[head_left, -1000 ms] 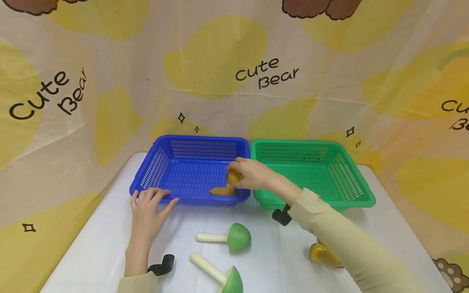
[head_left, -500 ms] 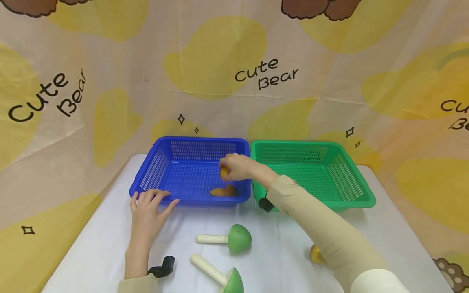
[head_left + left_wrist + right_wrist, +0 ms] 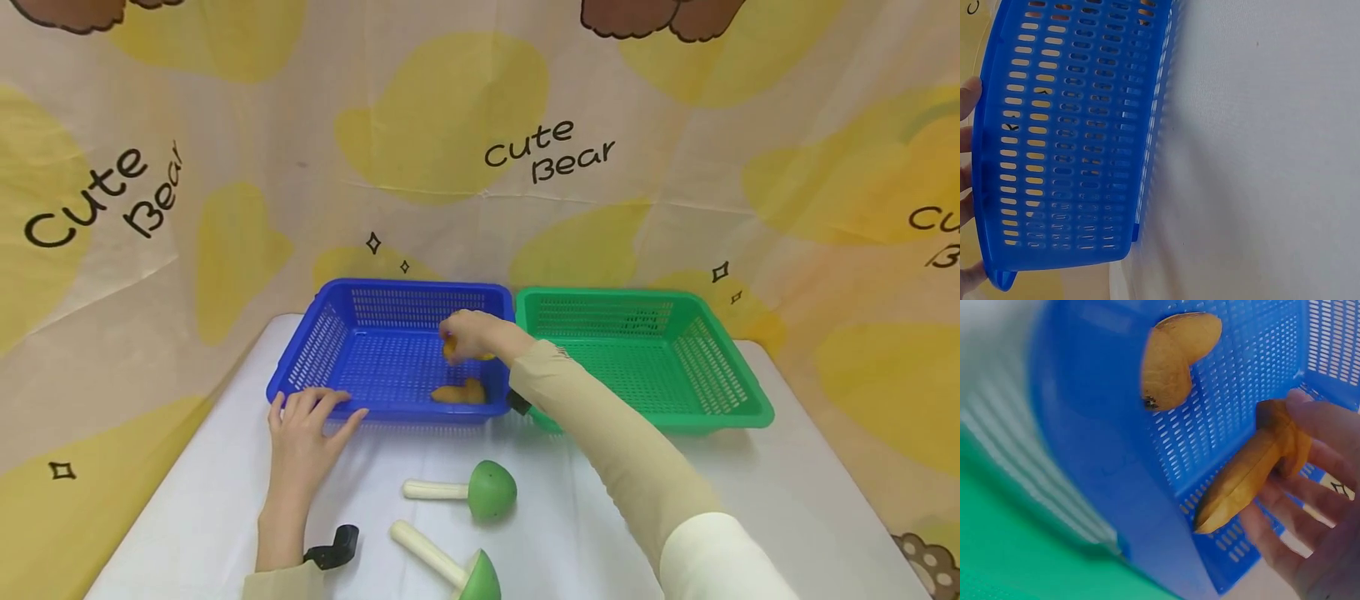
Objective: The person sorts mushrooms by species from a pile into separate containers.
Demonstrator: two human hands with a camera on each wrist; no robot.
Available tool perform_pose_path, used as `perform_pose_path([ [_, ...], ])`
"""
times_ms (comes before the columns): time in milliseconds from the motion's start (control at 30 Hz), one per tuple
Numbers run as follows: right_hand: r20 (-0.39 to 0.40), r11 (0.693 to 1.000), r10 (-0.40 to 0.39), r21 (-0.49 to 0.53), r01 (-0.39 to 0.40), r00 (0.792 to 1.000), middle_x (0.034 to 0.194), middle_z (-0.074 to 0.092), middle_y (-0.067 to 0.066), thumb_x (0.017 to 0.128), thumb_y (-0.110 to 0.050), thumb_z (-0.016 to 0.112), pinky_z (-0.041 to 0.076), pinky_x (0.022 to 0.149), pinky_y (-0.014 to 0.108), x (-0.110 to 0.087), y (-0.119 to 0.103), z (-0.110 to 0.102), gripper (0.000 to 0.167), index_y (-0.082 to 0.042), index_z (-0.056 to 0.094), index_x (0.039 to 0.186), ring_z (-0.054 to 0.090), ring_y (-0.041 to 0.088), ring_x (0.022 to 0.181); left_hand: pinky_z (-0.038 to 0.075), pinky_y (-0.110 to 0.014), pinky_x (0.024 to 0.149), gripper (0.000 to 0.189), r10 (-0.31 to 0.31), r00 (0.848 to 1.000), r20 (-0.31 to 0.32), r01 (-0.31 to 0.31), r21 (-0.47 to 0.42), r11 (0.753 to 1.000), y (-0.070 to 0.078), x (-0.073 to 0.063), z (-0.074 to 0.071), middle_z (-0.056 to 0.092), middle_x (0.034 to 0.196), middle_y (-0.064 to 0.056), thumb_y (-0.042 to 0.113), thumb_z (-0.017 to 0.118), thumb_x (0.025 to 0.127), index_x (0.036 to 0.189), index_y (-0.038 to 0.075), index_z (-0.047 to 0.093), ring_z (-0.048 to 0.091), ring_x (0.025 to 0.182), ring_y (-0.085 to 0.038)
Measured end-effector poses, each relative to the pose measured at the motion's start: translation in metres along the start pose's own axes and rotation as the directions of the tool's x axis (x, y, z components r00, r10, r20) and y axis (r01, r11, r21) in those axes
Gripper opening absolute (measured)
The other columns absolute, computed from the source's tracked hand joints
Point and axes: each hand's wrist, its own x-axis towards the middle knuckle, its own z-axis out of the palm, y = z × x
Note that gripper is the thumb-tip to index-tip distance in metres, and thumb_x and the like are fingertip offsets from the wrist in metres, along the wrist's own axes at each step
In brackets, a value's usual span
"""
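My right hand (image 3: 467, 335) pinches a yellow-brown banana (image 3: 1241, 478) between thumb and fingers, above the floor of the blue basket (image 3: 390, 413). In the right wrist view its dark, pointed end faces down and left, clear of the hand. A second, similar banana (image 3: 459, 392), forked in shape, lies in the basket's near right corner. My left hand (image 3: 303, 429) holds the basket's near rim at the left, its fingers curved over the edge. From the left wrist, the slotted basket wall (image 3: 1072, 137) fills the view's left half, and only parts of the fingers show there.
A green basket (image 3: 720, 421) stands right beside the blue one. Nearer on the white tablecloth (image 3: 202, 492) lie two green-capped mushrooms, one mushroom (image 3: 491, 492) sideways and the other mushroom (image 3: 480, 575) cut by the frame edge. A printed cloth (image 3: 420, 125) hangs behind the baskets.
My right hand has moved left with the banana, farther into the blue basket. The right sleeve now covers the golden thing seen on the table earlier. The left hand stays put.
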Motion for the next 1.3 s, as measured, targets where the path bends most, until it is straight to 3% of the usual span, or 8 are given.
perform_pose_path([
  [200, 0.089, 0.997, 0.073, 0.013, -0.074, 0.993, 0.121, 0.063, 0.002, 0.088, -0.021, 0.068, 0.049, 0.096, 0.032, 0.006, -0.003, 0.006, 0.036, -0.01, 0.061, 0.122, 0.058, 0.018, 0.111, 0.024, -0.069, 0.106, 0.031, 0.01, 1.0, 0.014, -0.01, 0.008, 1.0, 0.0, -0.001, -0.001, 0.063, 0.093, -0.012, 0.024, 0.082, 0.07, 0.092, 0.007, 0.069, 0.053, 0.096, -0.037],
  [533, 0.149, 0.996, 0.083, 0.018, -0.087, 0.985, 0.127, 0.061, 0.002, 0.09, -0.017, 0.064, 0.048, 0.099, 0.033, 0.012, -0.01, 0.017, 0.039, -0.012, 0.057, 0.128, 0.056, 0.017, 0.115, 0.024, -0.068, 0.106, 0.031, 0.015, 1.0, -0.001, -0.015, 0.004, 1.0, -0.002, -0.001, -0.003, 0.063, 0.092, -0.013, 0.026, 0.081, 0.071, 0.091, 0.006, 0.069, 0.054, 0.095, -0.038],
  [967, 0.191, 0.994, 0.113, -0.011, -0.113, 0.975, 0.14, 0.054, 0.001, 0.09, -0.022, 0.063, 0.043, 0.107, 0.036, 0.011, -0.009, 0.017, 0.048, -0.016, 0.052, 0.136, 0.049, 0.02, 0.131, 0.022, -0.069, 0.107, 0.031, -0.005, 1.0, 0.011, 0.005, 0.0, 1.0, 0.0, -0.002, 0.0, 0.063, 0.093, -0.012, 0.024, 0.082, 0.071, 0.093, 0.007, 0.069, 0.053, 0.097, -0.037],
  [1133, 0.18, 0.993, 0.113, -0.046, -0.107, 0.977, 0.138, 0.055, 0.0, 0.091, -0.025, 0.062, 0.045, 0.105, 0.037, 0.005, -0.007, 0.01, 0.044, -0.018, 0.055, 0.134, 0.051, 0.02, 0.127, 0.021, -0.068, 0.108, 0.031, -0.015, 1.0, 0.022, 0.015, 0.0, 1.0, -0.001, 0.0, 0.0, 0.063, 0.095, -0.012, 0.025, 0.082, 0.072, 0.094, 0.007, 0.069, 0.053, 0.099, -0.036],
  [1300, 0.187, 0.995, 0.097, 0.009, -0.1, 0.978, 0.141, 0.053, 0.003, 0.09, -0.021, 0.064, 0.044, 0.105, 0.04, -0.004, -0.003, 0.003, 0.046, -0.016, 0.053, 0.135, 0.049, 0.022, 0.129, 0.022, -0.068, 0.108, 0.031, -0.017, 1.0, 0.018, 0.017, 0.0, 1.0, 0.0, 0.001, 0.0, 0.063, 0.094, -0.012, 0.024, 0.082, 0.072, 0.093, 0.007, 0.069, 0.053, 0.098, -0.036],
])
